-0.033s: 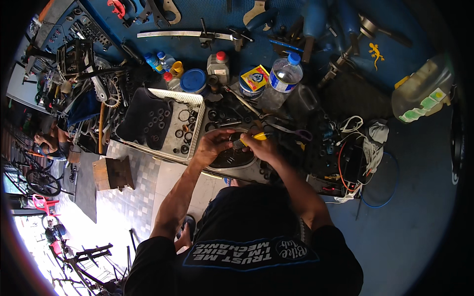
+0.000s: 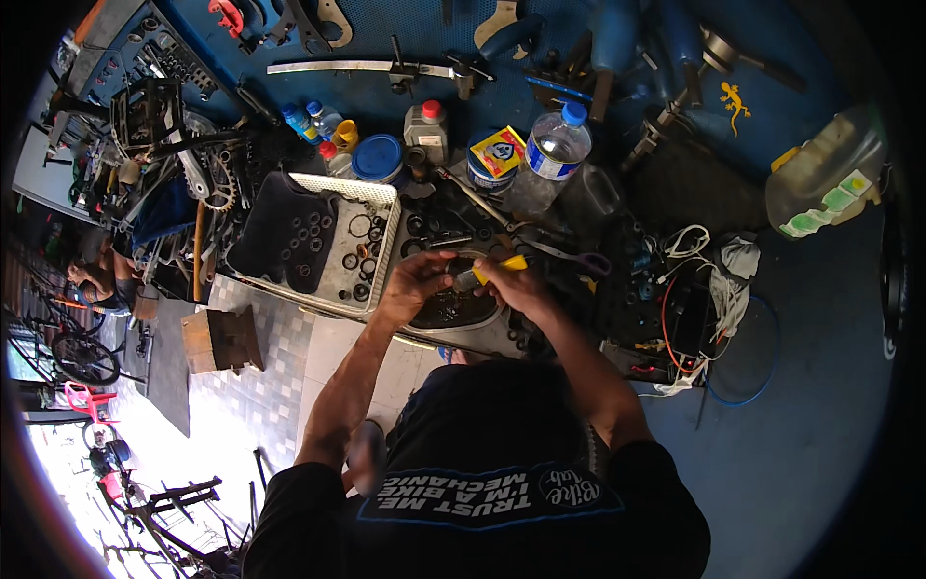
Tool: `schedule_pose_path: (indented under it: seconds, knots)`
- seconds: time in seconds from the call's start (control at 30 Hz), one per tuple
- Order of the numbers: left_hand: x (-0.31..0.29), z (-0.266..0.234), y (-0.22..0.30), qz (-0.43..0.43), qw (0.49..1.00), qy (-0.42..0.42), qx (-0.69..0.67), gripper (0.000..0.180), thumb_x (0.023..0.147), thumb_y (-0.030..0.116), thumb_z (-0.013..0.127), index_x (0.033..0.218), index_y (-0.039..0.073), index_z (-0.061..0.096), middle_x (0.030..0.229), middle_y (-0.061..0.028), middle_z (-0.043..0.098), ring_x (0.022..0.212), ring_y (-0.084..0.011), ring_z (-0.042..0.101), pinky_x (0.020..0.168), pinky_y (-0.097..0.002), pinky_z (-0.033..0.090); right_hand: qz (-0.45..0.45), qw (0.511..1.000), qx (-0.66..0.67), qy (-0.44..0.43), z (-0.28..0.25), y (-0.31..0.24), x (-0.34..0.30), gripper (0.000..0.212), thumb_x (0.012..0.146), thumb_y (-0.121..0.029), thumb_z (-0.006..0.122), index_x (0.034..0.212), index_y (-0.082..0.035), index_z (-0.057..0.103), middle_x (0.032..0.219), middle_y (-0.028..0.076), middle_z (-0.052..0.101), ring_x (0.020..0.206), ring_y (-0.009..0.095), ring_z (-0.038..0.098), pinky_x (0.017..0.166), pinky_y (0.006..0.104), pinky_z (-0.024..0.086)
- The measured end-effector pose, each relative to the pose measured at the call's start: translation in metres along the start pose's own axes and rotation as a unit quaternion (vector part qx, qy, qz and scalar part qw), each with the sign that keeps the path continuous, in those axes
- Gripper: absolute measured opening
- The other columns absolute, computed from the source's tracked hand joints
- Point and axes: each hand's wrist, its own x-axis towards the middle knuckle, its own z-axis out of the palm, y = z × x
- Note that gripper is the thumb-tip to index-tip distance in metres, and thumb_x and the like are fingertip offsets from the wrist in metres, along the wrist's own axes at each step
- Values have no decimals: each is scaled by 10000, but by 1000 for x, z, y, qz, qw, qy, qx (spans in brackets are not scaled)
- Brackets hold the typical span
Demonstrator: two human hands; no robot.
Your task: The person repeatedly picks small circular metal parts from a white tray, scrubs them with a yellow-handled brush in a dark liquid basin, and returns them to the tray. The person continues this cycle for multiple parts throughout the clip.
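Observation:
Over a round basin [image 2: 473,330] with dark liquid in it, both hands work close together. My right hand [image 2: 511,282] is closed round a yellow-handled brush [image 2: 513,262], its greyish end pointing left toward the other hand. My left hand [image 2: 417,283] has its fingers curled in a pinch near the brush's end; a small dark part seems to be between them, too small to name. Small metal pieces lie in the basin below the hands, blurred by shine.
A white basket [image 2: 391,207] of rings and bearings, with a dark mat [image 2: 280,232], stands left of the basin. Behind are a blue-lidded tub [image 2: 377,157], a grey bottle [image 2: 426,133] and a clear plastic bottle [image 2: 555,159]. Scissors [image 2: 579,259] and cables [image 2: 680,241] lie right.
The brush in my right hand has tilted and shifted slightly, its yellow handle now angled more upward. A foot below the bench has moved and is blurred. The left hand stays nearly in place.

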Motion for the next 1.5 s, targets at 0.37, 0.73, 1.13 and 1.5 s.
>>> schedule_pose_path:
  seconds: [0.37, 0.73, 1.13, 1.5]
  knots:
    - [4, -7, 16, -40, 987, 20, -155, 554, 1005, 10, 753, 1522, 23, 555, 1301, -94, 689, 1141, -284, 767, 959, -361, 679, -300, 900, -317, 3, -14, 7, -23, 174, 949, -256, 805, 961, -97, 734, 869, 82, 765, 787, 325, 703, 690, 420, 565]
    - [0, -17, 17, -138, 969, -7, -206, 485, 1067, 402, 711, 1353, 18, 629, 1054, -118, 754, 929, -228, 766, 765, -349, 666, -475, 825, -299, 61, -17, -14, -18, 279, 894, -243, 883, 1112, -92, 797, 943, 70, 753, 854, 259, 699, 740, 387, 589]
    - [4, 0, -2, -100, 990, -18, -97, 430, 1099, 257, 691, 1447, 23, 596, 1161, -71, 698, 994, -167, 717, 908, -346, 634, -444, 829, -333, 65, 7, -17, -7, 217, 950, -277, 837, 1013, -97, 734, 909, 70, 757, 900, 217, 732, 740, 388, 594]
    - [6, -11, 6, -51, 977, 5, -206, 355, 1095, 151, 676, 1427, 47, 608, 1295, -59, 637, 1096, -219, 740, 912, -376, 671, -60, 981, -184, -21, -20, 9, -5, 286, 1102, -336, 680, 1134, -55, 728, 816, 5, 718, 678, 105, 704, 618, 267, 554]
